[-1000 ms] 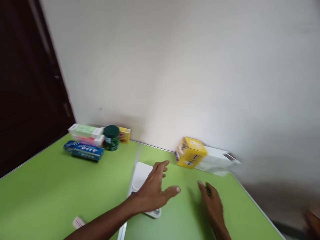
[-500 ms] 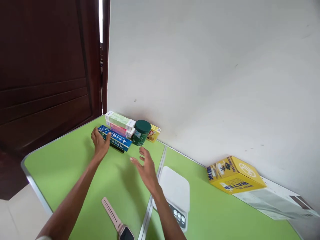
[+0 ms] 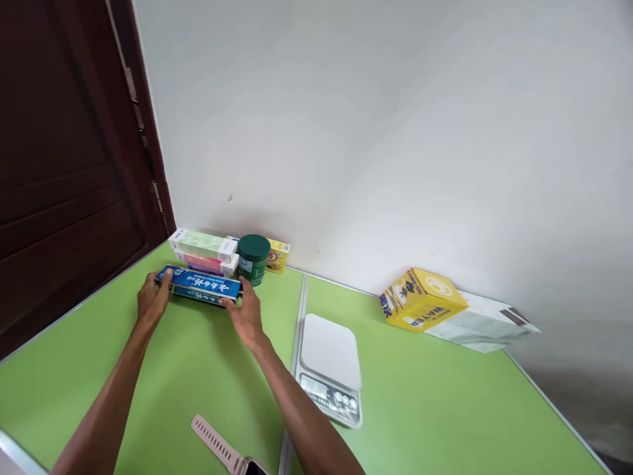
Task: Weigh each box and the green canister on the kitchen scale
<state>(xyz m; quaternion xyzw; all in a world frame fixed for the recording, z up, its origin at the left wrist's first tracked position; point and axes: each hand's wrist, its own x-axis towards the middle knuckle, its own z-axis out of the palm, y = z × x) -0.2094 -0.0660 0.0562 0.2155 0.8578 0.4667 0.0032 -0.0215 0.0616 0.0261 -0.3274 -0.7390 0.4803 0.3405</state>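
Both my hands grip a long blue toothpaste box (image 3: 200,282) at its two ends. My left hand (image 3: 153,297) closes round the left end, thumb on the top edge. At the right end, my right hand (image 3: 246,310) pinches it between thumb and fingers. Just behind it lie a pale green and white box (image 3: 202,245) and, under that, a pink and white box (image 3: 205,264). A dark green round canister (image 3: 253,258) stands close to the right end, with a small yellow box (image 3: 277,256) behind it.
A white kitchen scale (image 3: 331,353) lies right of the table's seam. A pink-strapped smartwatch (image 3: 217,442) is at the near edge of view. Against the wall at the right are a yellow carton (image 3: 422,300) and a white and grey package (image 3: 487,320). A dark door (image 3: 59,145) stands left.
Both hands moved left from near the scale to the toothpaste box and closed on its ends. The box now looks slightly shifted or raised. The head view swung left, then partly back.
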